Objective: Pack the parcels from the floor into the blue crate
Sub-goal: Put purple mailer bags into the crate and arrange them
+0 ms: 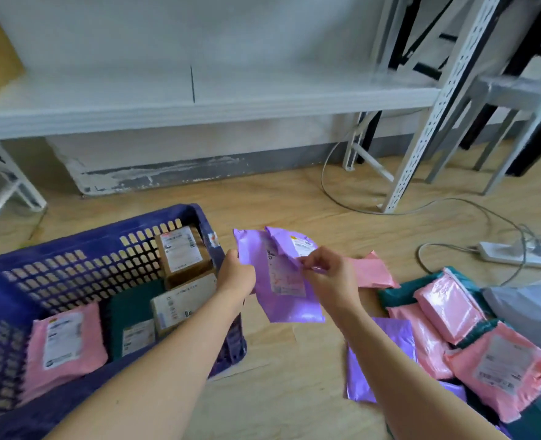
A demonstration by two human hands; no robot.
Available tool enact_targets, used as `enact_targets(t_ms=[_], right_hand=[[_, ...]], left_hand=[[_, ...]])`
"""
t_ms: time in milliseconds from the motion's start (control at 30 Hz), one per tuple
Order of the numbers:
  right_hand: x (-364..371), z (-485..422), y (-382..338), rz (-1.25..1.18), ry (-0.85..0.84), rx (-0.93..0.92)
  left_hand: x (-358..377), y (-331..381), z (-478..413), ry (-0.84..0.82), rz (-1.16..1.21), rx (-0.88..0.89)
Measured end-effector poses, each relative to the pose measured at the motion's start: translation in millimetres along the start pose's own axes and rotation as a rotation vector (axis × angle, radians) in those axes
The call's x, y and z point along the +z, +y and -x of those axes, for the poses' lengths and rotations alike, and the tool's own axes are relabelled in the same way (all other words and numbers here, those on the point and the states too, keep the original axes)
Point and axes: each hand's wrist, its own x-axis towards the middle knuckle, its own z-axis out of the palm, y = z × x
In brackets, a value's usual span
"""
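Note:
The blue crate (81, 249) stands on the floor at the left. It holds a pink parcel (65, 341), a dark green parcel (132, 315) and two cardboard boxes (180, 252). Just right of the crate's rim, my left hand (235, 274) and my right hand (326, 274) hold purple mailer parcels (281, 281) in the air between them. My left hand grips the left edge, my right hand pinches the right side. A pile of pink, green and purple parcels (453, 328) lies on the floor at the right.
A white metal shelf (199, 106) runs across the back, with its slotted upright (421, 128) at the right. A grey stool (513, 100) stands behind it. A white power strip (513, 254) and cables lie on the wooden floor at the right.

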Motion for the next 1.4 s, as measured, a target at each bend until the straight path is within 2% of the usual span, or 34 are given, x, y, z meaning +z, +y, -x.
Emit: enact_targets(t_ms=[67,167,267,367,500,700,767,833,900,967,1067,1233,1300,1400], right_hand=[[11,7,-29,-0.029,-0.186,-0.051],[30,17,-71,0.000,-0.373,-0.096],[49,25,-109,0.022,-0.483,-0.073],[66,38,-144,-0.067,-0.535,-0.015],[104,45,-168,-0.172,-0.454,0.073],[172,46,-167,0.016,-0.301,0.085],[194,41,-160,0.105,-0.327,0.086],[213,38,-155,0.166,-0.408,0.179],[230,34,-149,0.105,-0.518,0.325],[245,30,-143,0.020,-0.596,0.396],[272,27,-133,0.063,-0.618,0.369],[327,32,-100,0.240,-0.502,0.313],[341,33,-91,0.324,-0.441,0.276],[357,31,-82,0.404,-0.399,0.250]], left_hand=[[-30,10,5,0.042,0.119,-0.026],[-73,19,10,0.081,0.281,-0.093],[-116,22,16,0.119,0.348,-0.116],[-156,19,16,0.165,0.381,-0.104],[-204,12,22,0.187,0.397,-0.081],[-266,-14,16,0.197,0.353,-0.110],[-285,-26,7,0.207,0.349,-0.130],[-301,-38,-4,0.236,0.351,-0.161],[-313,-51,-15,0.249,0.336,-0.198],[-322,-67,-26,0.253,0.310,-0.205],[-330,-101,-43,0.319,0.246,-0.259],[-339,-160,-61,0.414,0.037,-0.439],[-337,-182,-65,0.379,-0.109,-0.518],[-329,-212,-72,0.215,-0.282,-0.556]])
